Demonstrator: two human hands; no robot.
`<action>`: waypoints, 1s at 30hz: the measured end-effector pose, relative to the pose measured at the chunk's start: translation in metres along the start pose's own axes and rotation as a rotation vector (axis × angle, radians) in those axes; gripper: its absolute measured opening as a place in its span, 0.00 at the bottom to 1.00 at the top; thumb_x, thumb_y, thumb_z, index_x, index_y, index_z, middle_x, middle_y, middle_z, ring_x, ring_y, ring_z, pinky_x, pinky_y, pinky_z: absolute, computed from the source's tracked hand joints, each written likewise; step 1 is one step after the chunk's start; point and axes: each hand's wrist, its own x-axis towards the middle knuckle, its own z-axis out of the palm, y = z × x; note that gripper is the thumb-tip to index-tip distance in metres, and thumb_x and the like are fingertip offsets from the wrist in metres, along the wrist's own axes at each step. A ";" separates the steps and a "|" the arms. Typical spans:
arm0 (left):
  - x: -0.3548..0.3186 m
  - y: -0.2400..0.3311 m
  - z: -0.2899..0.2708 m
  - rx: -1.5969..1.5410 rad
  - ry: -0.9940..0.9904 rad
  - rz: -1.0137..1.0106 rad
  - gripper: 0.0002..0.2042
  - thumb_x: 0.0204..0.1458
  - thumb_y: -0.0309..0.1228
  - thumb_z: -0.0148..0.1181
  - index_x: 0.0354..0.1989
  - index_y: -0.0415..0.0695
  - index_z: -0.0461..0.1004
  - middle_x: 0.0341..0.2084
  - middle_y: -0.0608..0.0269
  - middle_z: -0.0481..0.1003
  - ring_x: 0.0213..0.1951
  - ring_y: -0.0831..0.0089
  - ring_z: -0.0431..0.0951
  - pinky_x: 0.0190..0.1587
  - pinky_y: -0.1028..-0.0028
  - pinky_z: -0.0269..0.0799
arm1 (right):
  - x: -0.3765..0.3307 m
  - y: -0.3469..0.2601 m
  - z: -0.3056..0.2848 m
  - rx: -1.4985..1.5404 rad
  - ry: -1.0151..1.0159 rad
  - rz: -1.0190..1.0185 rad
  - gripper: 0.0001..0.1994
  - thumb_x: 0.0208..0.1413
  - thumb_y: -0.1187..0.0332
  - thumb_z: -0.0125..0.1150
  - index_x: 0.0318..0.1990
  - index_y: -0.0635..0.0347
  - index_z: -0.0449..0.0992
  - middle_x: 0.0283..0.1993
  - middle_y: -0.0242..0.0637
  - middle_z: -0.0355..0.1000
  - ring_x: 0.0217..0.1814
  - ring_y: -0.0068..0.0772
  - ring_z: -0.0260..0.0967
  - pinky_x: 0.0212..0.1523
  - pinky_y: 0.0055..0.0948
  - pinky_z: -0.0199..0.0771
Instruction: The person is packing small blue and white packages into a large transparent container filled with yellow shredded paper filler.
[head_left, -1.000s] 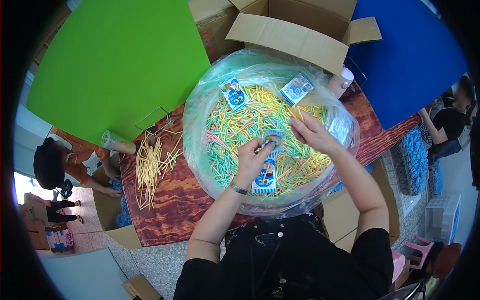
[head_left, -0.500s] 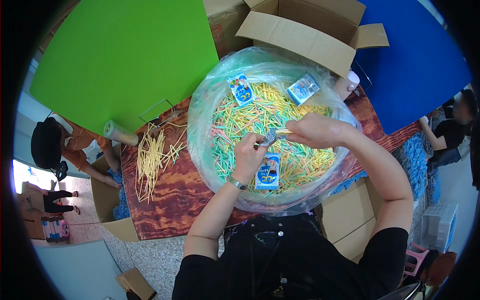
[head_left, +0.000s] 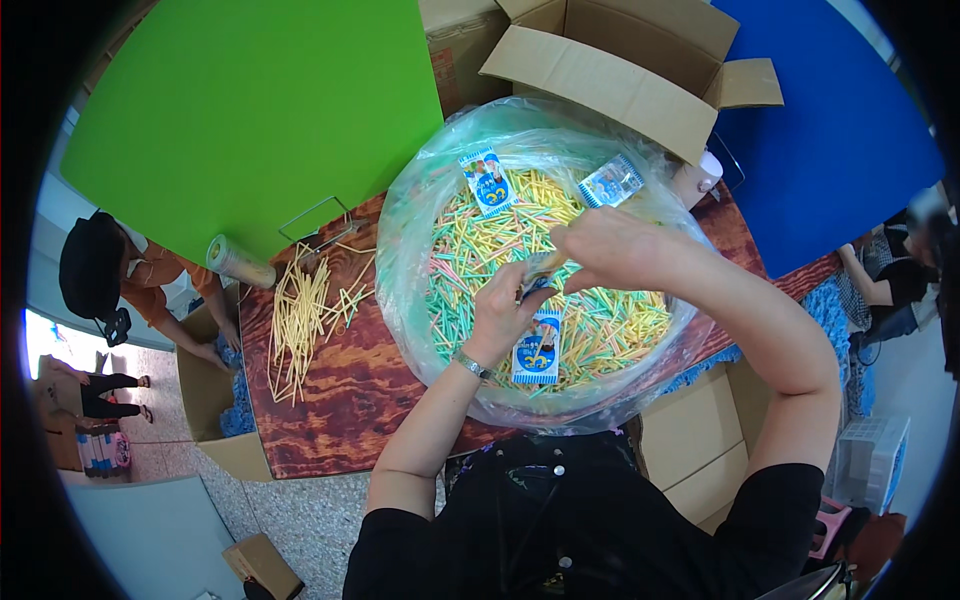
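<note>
My left hand (head_left: 503,308), a watch on its wrist, pinches a small packet (head_left: 536,282), mostly hidden by the fingers. My right hand (head_left: 618,250) bends over the packet's top, its fingers closed around short yellowish sticks (head_left: 548,263) at the mouth. Its fingertips are partly hidden. Below both hands, a large clear plastic bag (head_left: 405,245) is spread wide, full of short thin sticks (head_left: 610,330) in yellow, green and pink. Three blue-and-white printed packets lie on the sticks: one packet (head_left: 536,350) just under my left hand, another (head_left: 488,182) farther left, and a third (head_left: 611,181) at far right.
Long pale-yellow sticks (head_left: 298,320) lie on the reddish wooden table (head_left: 350,420), near a clear canister (head_left: 240,262). Green (head_left: 250,110) and blue (head_left: 830,130) boards flank an open carton (head_left: 600,75). A white bottle (head_left: 700,178) stands beside the bag. People work at left and right.
My right hand has shifted slightly left and up, turning over the packet, and the sticks it held out now reach the packet's mouth. My left hand stays nearly in place.
</note>
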 end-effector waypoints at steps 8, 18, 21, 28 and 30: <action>-0.003 -0.018 0.005 -0.057 -0.038 -0.040 0.17 0.42 0.33 0.73 0.40 0.41 0.76 0.27 0.59 0.77 0.29 0.63 0.79 0.32 0.68 0.73 | 0.000 -0.005 0.049 0.132 0.440 -0.054 0.35 0.50 0.60 0.66 0.65 0.48 0.59 0.50 0.44 0.71 0.43 0.47 0.73 0.41 0.39 0.77; 0.038 -0.059 -0.021 0.060 -0.180 -0.441 0.13 0.50 0.29 0.64 0.42 0.37 0.74 0.33 0.61 0.79 0.33 0.76 0.77 0.38 0.74 0.72 | -0.002 0.142 0.144 0.023 0.573 0.523 0.27 0.55 0.71 0.54 0.64 0.46 0.60 0.58 0.41 0.67 0.58 0.46 0.66 0.51 0.39 0.72; 0.047 -0.096 -0.021 -0.045 -0.121 -0.455 0.13 0.50 0.27 0.63 0.43 0.36 0.74 0.34 0.63 0.79 0.33 0.80 0.77 0.37 0.76 0.72 | 0.024 0.151 0.135 -0.337 0.570 0.364 0.27 0.54 0.72 0.53 0.63 0.44 0.61 0.59 0.38 0.65 0.62 0.43 0.61 0.55 0.40 0.69; 0.067 -0.108 -0.009 -0.019 -0.099 -0.441 0.10 0.49 0.23 0.62 0.40 0.37 0.76 0.29 0.66 0.79 0.30 0.82 0.76 0.34 0.77 0.72 | 0.043 0.176 0.130 -0.407 0.295 0.334 0.27 0.55 0.68 0.51 0.64 0.42 0.60 0.63 0.34 0.60 0.64 0.39 0.57 0.56 0.44 0.67; 0.068 -0.111 -0.008 0.012 -0.109 -0.440 0.10 0.48 0.23 0.62 0.40 0.37 0.76 0.29 0.66 0.79 0.30 0.82 0.76 0.34 0.77 0.72 | 0.046 0.185 0.129 -0.410 0.402 0.463 0.29 0.55 0.68 0.51 0.66 0.40 0.58 0.65 0.32 0.59 0.66 0.38 0.55 0.59 0.47 0.65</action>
